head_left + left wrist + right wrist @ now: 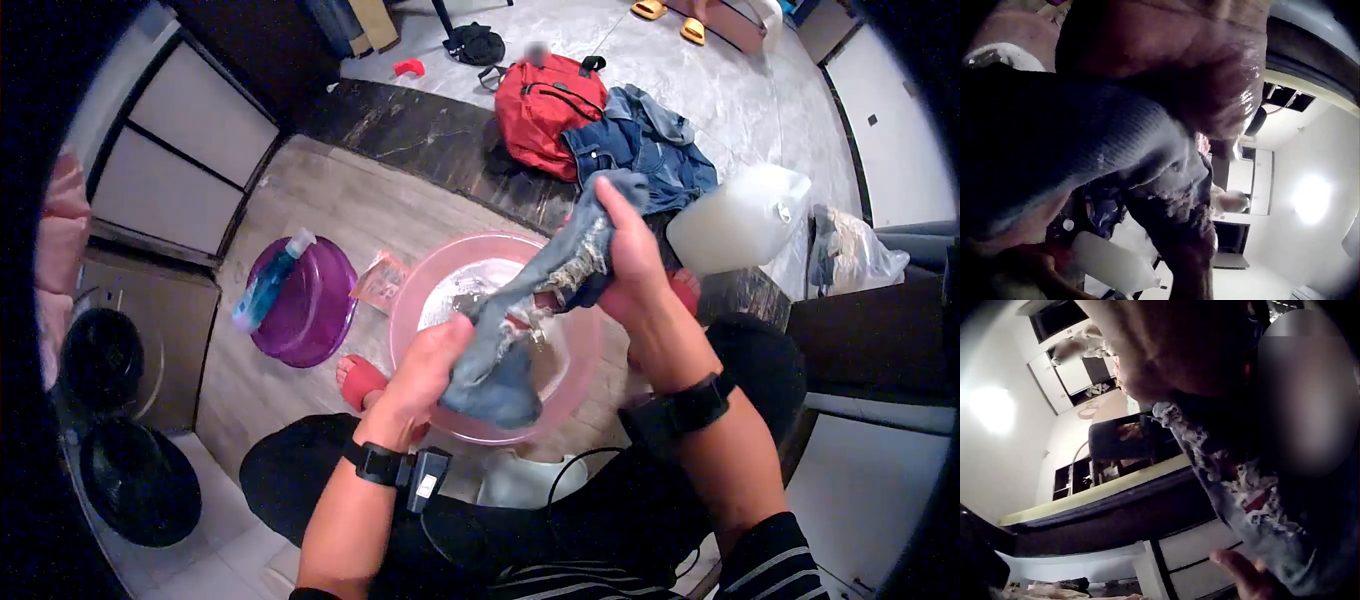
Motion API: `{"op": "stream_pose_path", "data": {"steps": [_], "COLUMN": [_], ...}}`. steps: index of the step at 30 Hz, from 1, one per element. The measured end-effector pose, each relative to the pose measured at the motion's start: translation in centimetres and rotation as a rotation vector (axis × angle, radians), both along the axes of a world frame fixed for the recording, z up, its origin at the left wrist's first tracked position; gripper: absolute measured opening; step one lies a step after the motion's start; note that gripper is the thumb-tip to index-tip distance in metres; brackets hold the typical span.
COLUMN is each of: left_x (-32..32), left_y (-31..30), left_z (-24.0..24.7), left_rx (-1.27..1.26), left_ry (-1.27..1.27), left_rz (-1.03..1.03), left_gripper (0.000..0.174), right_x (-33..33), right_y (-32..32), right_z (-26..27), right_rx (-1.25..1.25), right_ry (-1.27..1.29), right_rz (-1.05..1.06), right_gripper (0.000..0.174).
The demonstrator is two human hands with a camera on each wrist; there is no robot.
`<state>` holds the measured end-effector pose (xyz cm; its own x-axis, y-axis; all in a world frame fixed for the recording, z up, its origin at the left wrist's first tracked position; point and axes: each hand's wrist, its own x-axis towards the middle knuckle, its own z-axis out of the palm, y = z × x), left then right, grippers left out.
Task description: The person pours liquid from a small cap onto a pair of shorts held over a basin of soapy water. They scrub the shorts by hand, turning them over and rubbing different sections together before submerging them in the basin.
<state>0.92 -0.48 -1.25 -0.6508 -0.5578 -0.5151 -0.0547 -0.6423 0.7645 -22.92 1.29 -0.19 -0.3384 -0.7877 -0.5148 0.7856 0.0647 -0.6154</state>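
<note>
Stretched between my two hands is a wet piece of ripped blue denim [495, 385], with frayed white threads round its torn holes. My left hand [432, 360] grips its lower end, thumb on top. At the upper end my right hand [635, 255] holds the cloth, thumb laid along it. Beneath the denim stands a pink basin [412, 300] with whitish suds and water inside, partly hidden by the cloth. In the right wrist view the frayed denim [1247, 494] runs from my right hand [1166, 350] down to the left fingers.
To the left a purple basin [325, 320] has a blue spray bottle [272, 283] across it. A packet [381, 282] lies beside the pink basin. Beyond are a red backpack [550, 105], more denim [640, 150] and a white jug [740, 220]. My feet in red slippers [358, 380] flank the basin.
</note>
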Motion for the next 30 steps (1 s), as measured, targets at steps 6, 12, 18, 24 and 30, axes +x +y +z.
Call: {"op": "stream_pose_path", "data": {"steps": [6,12,18,24,30], "left_x": [1.0,1.8,1.6,1.3,1.2], "left_y": [-0.1,-0.2,-0.4,-0.8,-0.9], "left_z": [0.1,-0.4,-0.6,-0.3,-3.6], "left_rx": [-0.184,-0.227,-0.147,-0.247,-0.005], "left_ry": [-0.235,-0.249,-0.031,-0.108,-0.324], "left_rz": [-0.311,-0.181,-0.061,-0.2,-0.184], "left_gripper": [0.045,0.038,0.047,0.051,0.047], "right_x": [-1.4,-1.7,-0.7,-0.5,-0.6], "right_y": [1.3,3.0,4.4,4.6,4.8], "right_z": [1.1,-2.0,-4.1,-3.8,-10.8], "right_rx": [0.043,0.219,0.236,0.404,0.408], "right_ry": [0.352,0.563,0.53,0.618,0.835], "right_rz": [-0.056,0.159,0.254,0.321,0.423], "right_gripper": [0.029,0.031,0.033,0.031,0.041]}}
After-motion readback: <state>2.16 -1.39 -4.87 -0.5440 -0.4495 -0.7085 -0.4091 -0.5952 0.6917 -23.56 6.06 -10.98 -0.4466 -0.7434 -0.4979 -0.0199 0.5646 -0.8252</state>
